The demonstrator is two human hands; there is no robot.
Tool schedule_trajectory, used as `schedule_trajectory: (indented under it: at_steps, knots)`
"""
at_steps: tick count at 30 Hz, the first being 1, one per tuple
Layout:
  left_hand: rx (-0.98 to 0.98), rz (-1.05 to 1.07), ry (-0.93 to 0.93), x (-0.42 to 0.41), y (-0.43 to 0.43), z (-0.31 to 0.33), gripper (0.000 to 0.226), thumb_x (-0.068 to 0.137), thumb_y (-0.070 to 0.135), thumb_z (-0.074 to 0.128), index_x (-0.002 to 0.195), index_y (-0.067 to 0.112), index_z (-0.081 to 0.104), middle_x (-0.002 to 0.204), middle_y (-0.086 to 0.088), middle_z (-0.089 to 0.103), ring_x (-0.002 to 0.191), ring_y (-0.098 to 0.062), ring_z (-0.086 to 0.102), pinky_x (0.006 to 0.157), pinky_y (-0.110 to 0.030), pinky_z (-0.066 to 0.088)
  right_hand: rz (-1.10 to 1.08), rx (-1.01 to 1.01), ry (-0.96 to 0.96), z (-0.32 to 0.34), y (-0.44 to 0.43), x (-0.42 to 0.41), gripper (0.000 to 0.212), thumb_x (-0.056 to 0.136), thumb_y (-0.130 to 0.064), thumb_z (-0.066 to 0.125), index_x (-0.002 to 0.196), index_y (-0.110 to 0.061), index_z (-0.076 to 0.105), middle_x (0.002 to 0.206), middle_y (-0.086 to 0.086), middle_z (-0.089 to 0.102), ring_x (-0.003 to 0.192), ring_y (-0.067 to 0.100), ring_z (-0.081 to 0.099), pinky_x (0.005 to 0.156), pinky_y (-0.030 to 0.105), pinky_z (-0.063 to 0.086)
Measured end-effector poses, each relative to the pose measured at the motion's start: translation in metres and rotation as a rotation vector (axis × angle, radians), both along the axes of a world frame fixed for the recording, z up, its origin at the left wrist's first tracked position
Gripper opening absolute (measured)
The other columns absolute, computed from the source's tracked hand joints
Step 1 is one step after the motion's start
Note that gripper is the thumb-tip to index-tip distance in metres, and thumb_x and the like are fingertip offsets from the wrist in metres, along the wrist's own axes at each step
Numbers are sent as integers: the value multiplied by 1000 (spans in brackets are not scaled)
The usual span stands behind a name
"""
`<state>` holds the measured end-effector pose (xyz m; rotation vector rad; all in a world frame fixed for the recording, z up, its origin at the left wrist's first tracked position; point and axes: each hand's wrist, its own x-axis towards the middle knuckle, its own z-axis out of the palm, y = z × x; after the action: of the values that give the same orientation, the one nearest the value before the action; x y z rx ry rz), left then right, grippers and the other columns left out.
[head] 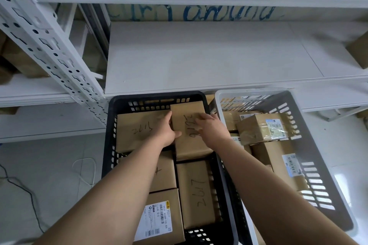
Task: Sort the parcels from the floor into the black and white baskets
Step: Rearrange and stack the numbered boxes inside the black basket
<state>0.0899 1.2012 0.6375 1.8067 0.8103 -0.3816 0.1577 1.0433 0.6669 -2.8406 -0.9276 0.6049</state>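
Centrally, the brown paper-wrapped parcel (188, 145), with a number handwritten on its top face, sits at the far end of the black basket (157, 96). It lies over the parcels already packed there; you cannot tell whether it rests on them or is held just clear. Your left hand (166, 131) grips its left long edge, thumb on top and fingers curled under. Your right hand (209, 127) holds the right edge, fingers bent over the top face.

Judged by its crisp corners and flat faces, the parcel is a stiff box, probably light to moderate in weight. The smooth paper may slip a little. Take hold across the two long edges, as you do now, not by the wrapping folds, which could tear.

Beside it on the left lies a wider numbered parcel (137, 131), and nearer you another numbered parcel (197, 191) and a label-bearing parcel (163, 217). The white basket (318, 145) stands just to the right and holds parcels with printed labels. A white shelf (209, 55) runs behind both baskets.
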Motion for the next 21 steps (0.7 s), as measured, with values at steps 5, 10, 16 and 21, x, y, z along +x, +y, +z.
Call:
schedule_trajectory:
  at_steps: [5,10,16,21]
  knots:
    - [-29,-33,14,2,4,-4,94,83,17,74,154,33,15,155,1,33,134,-24,43,107,-47,41,141,-148,123,17,0,8,45,95,-16,55,139,-14,45,154,3,29,142,30,26,114,35,25]
    - [63,-231,100,4,11,1,102,83,27,74,154,35,2,160,2,22,143,-24,28,113,-45,29,130,-248,245,28,3,16,84,86,-23,71,154,-21,22,164,1,7,147,27,19,118,39,21]
    - [394,-419,125,-18,-1,-21,99,89,13,65,153,37,-8,128,-5,53,122,-29,52,99,-44,48,228,-263,20,-24,-8,1,80,87,-20,64,153,-19,20,160,7,17,143,26,28,122,38,10]
    - [281,-385,45,4,8,-20,99,86,17,68,153,41,-1,158,2,23,135,-25,41,98,-38,47,321,-246,-92,-25,6,18,62,94,-35,57,150,-21,33,157,6,27,147,24,20,121,37,0]
